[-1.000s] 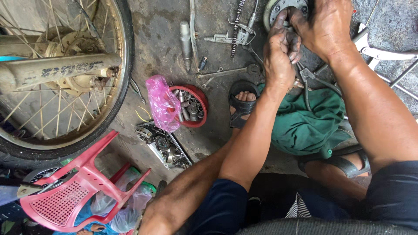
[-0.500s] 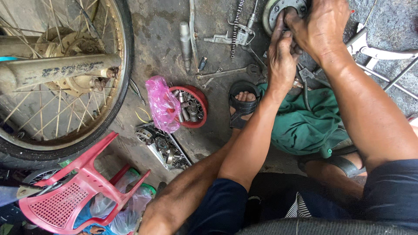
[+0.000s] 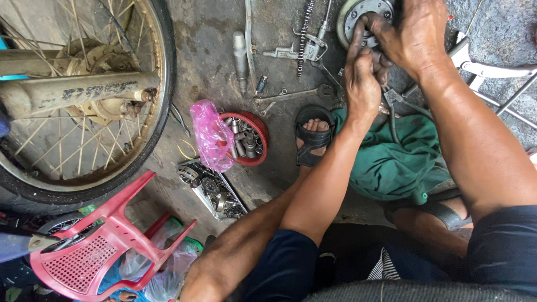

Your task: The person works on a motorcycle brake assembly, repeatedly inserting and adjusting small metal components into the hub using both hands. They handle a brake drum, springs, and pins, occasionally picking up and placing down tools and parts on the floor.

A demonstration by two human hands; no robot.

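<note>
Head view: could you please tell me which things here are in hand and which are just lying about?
In hand: round metal hub part, gripped by left hand and right hand.

Lying about: red bowl of sockets, pink bag, chain, spanner, red stool, spoked wheel.

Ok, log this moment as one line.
left hand: on round grey metal hub part | right hand: gripping same | red socket bowl: untouched

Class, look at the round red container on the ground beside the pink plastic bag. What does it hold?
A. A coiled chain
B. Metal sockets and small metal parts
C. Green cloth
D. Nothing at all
B: the red container, which lies next to the pink plastic bag, is packed with grey metal sockets and similar small parts.
</note>
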